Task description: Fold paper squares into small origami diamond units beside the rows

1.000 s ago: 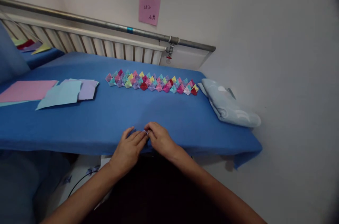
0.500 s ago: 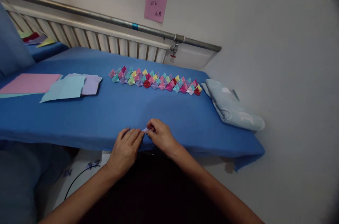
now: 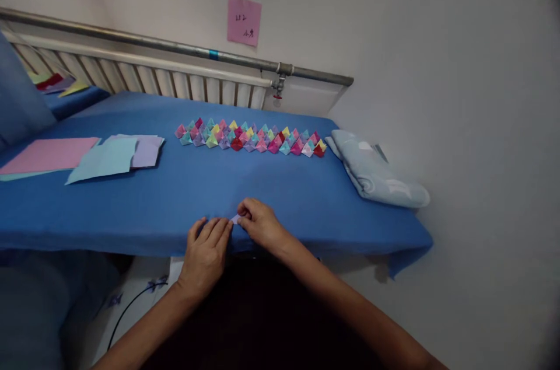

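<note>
A small piece of folded light-purple paper (image 3: 235,219) lies at the front of the blue-covered table, mostly hidden between my hands. My right hand (image 3: 261,223) is closed in a pinch on its right end, thumb against curled forefinger. On the other side, my left hand (image 3: 207,250) rests with its fingers stretched out over the cloth, and its fingertips touch the paper's left end. Beyond the hands stand rows of small folded paper pieces (image 3: 237,144) in pink, purple, yellow, red and turquoise.
Pink paper sheets (image 3: 52,154), a light-blue sheet (image 3: 105,159) and purple sheets (image 3: 146,152) lie on the blue cloth (image 3: 175,201) at left. A folded blanket (image 3: 376,171) occupies the right end. Behind run a radiator (image 3: 175,83) and a metal pipe (image 3: 175,45).
The view has shifted slightly, so the table's back and the wall note appear lower and further left. Both hands keep nearly the same pose at the purple paper.
</note>
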Demonstrator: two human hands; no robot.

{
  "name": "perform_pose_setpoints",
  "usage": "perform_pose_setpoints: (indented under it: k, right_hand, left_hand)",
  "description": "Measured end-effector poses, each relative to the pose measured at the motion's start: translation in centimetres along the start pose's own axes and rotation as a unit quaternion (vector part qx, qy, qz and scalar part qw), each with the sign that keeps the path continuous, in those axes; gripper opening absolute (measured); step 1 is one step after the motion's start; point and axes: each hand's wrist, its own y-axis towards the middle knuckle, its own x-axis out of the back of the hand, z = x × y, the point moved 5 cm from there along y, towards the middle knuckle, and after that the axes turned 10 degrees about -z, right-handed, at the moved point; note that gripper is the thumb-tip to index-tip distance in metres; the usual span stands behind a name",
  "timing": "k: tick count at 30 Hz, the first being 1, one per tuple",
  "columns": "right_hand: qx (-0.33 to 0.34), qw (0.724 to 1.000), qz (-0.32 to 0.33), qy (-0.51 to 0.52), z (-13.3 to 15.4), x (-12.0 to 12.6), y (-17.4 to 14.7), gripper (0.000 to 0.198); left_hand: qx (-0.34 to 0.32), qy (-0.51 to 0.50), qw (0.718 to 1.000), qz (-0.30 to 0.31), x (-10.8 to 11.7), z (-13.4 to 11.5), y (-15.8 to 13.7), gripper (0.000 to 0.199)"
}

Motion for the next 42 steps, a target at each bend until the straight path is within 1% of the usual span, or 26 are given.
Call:
perform_pose_setpoints:
  k: [4,8,10,12,14,16,17,19,21,23,26,30,35,39,42]
  right_hand:
    - [0.006,1.000,-0.001,0.009,-0.1,0.0,0.1,0.017]
    - [0.006,1.000,-0.007,0.016,0.0,0.1,0.1,0.020]
    - [0.005,1.000,-0.009,0.017,0.1,0.1,0.1,0.020]
    - [-0.004,1.000,-0.009,0.027,0.1,0.1,0.2,0.021]
    - [-0.031,0.997,-0.001,0.068,-0.1,0.3,0.2,0.020]
    - [-0.073,0.987,-0.009,0.143,-0.8,0.8,0.0,0.017]
    - [-0.099,0.978,-0.025,0.182,-1.2,1.3,-0.1,0.014]
    - [-0.147,0.956,-0.079,0.241,-2.3,2.5,-0.4,0.012]
    - [-0.181,0.939,-0.119,0.266,-3.3,3.5,-0.7,0.012]
    - [-0.195,0.931,-0.134,0.279,-3.8,4.1,-1.0,0.013]
    - [-0.196,0.927,-0.134,0.292,-4.0,4.3,-1.1,0.016]
    - [-0.189,0.928,-0.130,0.296,-3.8,4.2,-1.2,0.016]
    - [-0.183,0.927,-0.135,0.300,-4.0,4.4,-1.2,0.015]
    - [-0.181,0.928,-0.136,0.295,-3.9,4.3,-1.3,0.015]
    - [-0.168,0.937,-0.140,0.271,-2.9,4.0,-1.6,0.015]
  left_hand:
    - [0.012,0.002,1.000,0.001,0.2,-0.1,0.1,0.035]
    - [0.054,-0.011,0.998,-0.001,0.2,0.8,1.1,0.028]
    - [0.062,-0.041,0.997,0.004,-0.1,1.3,1.9,0.027]
    - [0.057,-0.089,0.994,0.034,-0.7,1.4,2.6,0.028]
    - [0.055,-0.121,0.988,0.080,-1.2,1.5,3.1,0.029]
    - [0.052,-0.133,0.982,0.120,-1.5,1.6,3.4,0.028]
    - [0.049,-0.136,0.980,0.135,-1.5,1.7,3.5,0.027]
    - [0.039,-0.140,0.977,0.156,-1.5,1.8,3.7,0.027]
    - [0.023,-0.137,0.975,0.174,-1.7,2.0,4.1,0.025]
    - [0.003,-0.129,0.971,0.203,-2.3,2.1,4.6,0.021]
    - [-0.023,-0.125,0.960,0.248,-3.2,2.3,5.4,0.016]
    - [-0.041,-0.139,0.947,0.286,-3.7,2.5,6.2,0.019]
    - [-0.048,-0.164,0.937,0.305,-4.0,2.8,6.5,0.022]
    - [-0.019,-0.128,0.945,0.300,-4.1,3.2,6.4,0.027]
    - [0.041,-0.107,0.954,0.278,-4.2,3.2,6.1,0.023]
